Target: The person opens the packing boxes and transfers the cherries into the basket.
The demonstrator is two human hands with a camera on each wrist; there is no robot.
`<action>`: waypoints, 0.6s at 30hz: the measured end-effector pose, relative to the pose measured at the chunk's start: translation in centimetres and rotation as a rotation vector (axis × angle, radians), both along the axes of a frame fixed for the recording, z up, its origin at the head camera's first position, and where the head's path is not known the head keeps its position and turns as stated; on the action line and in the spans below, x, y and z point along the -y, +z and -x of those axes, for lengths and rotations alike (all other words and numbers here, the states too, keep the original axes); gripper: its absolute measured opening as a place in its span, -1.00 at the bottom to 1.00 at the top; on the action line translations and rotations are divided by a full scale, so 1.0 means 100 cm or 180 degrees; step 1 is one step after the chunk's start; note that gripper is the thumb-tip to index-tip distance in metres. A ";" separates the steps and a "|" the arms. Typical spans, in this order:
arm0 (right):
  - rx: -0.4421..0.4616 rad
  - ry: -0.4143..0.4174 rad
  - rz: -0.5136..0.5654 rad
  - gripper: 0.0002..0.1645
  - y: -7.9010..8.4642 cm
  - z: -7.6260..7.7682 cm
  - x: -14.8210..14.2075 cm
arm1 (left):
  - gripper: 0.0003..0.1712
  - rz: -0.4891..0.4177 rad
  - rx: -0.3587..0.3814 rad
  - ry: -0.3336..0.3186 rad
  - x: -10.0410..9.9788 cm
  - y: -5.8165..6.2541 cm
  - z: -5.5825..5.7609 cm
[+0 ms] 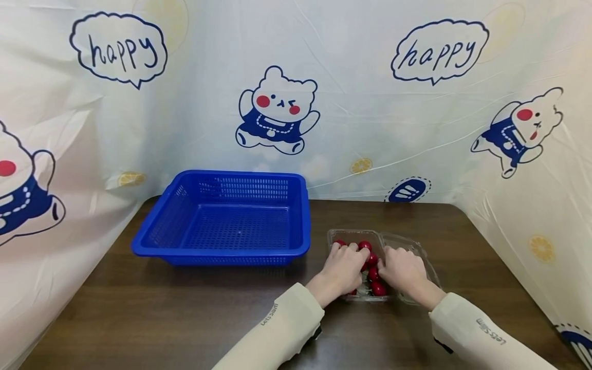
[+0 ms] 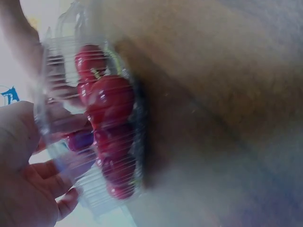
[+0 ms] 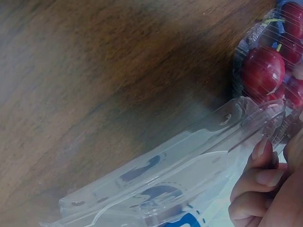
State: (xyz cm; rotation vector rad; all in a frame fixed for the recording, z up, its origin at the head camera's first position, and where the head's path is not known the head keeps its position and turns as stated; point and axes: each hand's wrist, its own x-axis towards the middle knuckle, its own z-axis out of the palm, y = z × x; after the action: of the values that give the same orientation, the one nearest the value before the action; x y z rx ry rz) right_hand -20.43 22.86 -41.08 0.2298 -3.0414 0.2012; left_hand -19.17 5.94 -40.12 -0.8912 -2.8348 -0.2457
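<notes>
A clear plastic box [image 1: 331,237] holds several glossy dark-red cherries [image 1: 378,289], some with green stems. My left hand [image 1: 342,267] reaches over the box's near left part, its bent fingers inside. In the left wrist view, a darker cherry [image 2: 79,140] lies between the fingers [image 2: 52,182] of that hand. On the box's right side, my right hand [image 1: 403,270] grips the rim by the hinge, fingers curled. The open lid [image 3: 156,184] spreads out to the right of the box, partly behind the right hand.
A large blue plastic basket [image 1: 222,253] with perforated sides and base stands to the left of the box. Both are on a dark brown wooden table [image 1: 185,313]. A printed curtain [image 1: 351,103] surrounds the table's back and sides.
</notes>
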 end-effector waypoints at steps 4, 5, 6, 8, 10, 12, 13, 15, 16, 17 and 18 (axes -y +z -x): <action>-0.0024 0.0008 -0.0038 -0.77 0.000 0.001 0.000 | -0.71 -0.0142 0.0006 -0.0013 0.005 0.007 0.000; -0.0009 0.0006 -0.0043 -0.77 0.001 0.001 0.000 | -0.71 -0.0175 0.0004 -0.0019 0.007 0.009 0.000; -0.0002 0.0004 -0.0045 -0.77 0.001 0.001 0.001 | -0.70 -0.0193 -0.0008 -0.0026 0.008 0.010 0.001; -0.0018 0.0004 -0.0061 -0.77 0.001 0.000 0.001 | -0.69 -0.0211 -0.0016 -0.0038 0.010 0.012 0.001; -0.0027 0.0008 -0.0069 -0.78 0.000 0.000 0.001 | -0.67 -0.0207 -0.0019 -0.0032 0.013 0.016 0.002; -0.0030 0.0009 -0.0075 -0.78 0.000 -0.001 0.001 | -0.65 -0.0207 -0.0028 -0.0034 0.015 0.021 0.003; -0.0029 0.0007 -0.0082 -0.78 -0.001 -0.001 0.001 | -0.65 -0.0216 -0.0018 -0.0036 0.016 0.024 0.003; -0.0009 0.0005 -0.0078 -0.78 0.000 -0.002 0.001 | -0.65 -0.0248 -0.0014 -0.0044 0.019 0.031 0.005; 0.0008 0.0003 -0.0073 -0.79 0.001 -0.002 0.001 | -0.66 -0.0270 -0.0026 -0.0053 0.021 0.035 0.006; 0.0023 0.0002 -0.0066 -0.79 0.001 -0.002 0.002 | -0.68 -0.0293 -0.0045 -0.0060 0.023 0.038 0.007; 0.0016 0.0004 -0.0061 -0.79 0.002 -0.002 0.002 | -0.70 -0.0322 -0.0061 -0.0065 0.025 0.042 0.008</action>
State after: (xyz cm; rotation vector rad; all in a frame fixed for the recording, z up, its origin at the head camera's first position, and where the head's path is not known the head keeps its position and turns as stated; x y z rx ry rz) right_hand -20.28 22.67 -40.91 0.2327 -3.0494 0.1730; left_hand -19.93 3.44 -35.87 -0.8967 -2.7693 -0.3773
